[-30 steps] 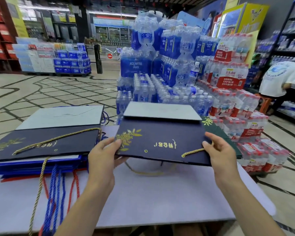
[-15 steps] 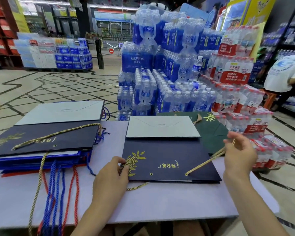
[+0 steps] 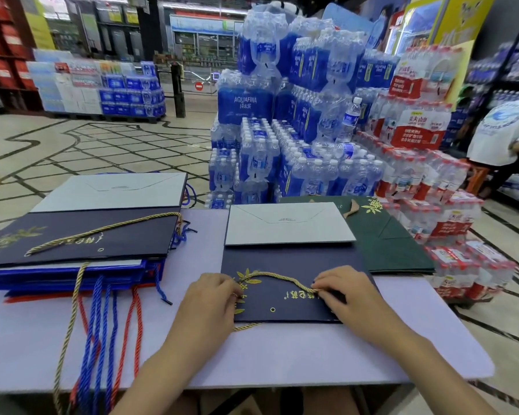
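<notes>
We see a pale table point(image 3: 282, 360). A dark blue bag point(image 3: 294, 262) lies flat in the middle, and a bit of its gold cord point(image 3: 277, 274) pokes out onto the table. A green bag point(image 3: 399, 244) lies just to its right. On the left sits a pile of flat bags point(image 3: 72, 265), with strings point(image 3: 102, 324) hanging over the front.

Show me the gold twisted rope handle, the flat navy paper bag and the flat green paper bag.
gold twisted rope handle point(image 3: 267, 273), head view, top of its arc.
flat navy paper bag point(image 3: 291, 257), head view, bare upper face.
flat green paper bag point(image 3: 393, 247), head view, middle of face.
</notes>
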### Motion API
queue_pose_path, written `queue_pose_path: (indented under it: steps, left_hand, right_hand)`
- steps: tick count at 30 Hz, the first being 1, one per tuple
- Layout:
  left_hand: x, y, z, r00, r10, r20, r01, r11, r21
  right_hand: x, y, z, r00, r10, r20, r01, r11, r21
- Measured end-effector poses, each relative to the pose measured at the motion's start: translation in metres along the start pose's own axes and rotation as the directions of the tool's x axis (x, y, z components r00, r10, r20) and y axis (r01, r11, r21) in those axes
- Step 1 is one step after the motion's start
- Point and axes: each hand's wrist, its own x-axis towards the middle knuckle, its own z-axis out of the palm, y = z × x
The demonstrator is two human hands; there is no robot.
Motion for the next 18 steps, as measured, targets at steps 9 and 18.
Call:
queue_pose_path:
  steps: [9,18]
  left_hand:
    - [0.010,-0.002,-0.010,0.938,0.228,0.261,-0.227,0.973,-0.034]
    - [0.002,-0.010,0.002,0.960,0.250,0.125,-0.237,0.965,-0.111]
  right_hand:
    - [0.002,-0.021,-0.006,0.992,0.127,0.013,-0.124,0.982,-0.144]
    - [0.073,-0.055,0.040,0.966,-0.047,0.253,0.046,0.999,0.009]
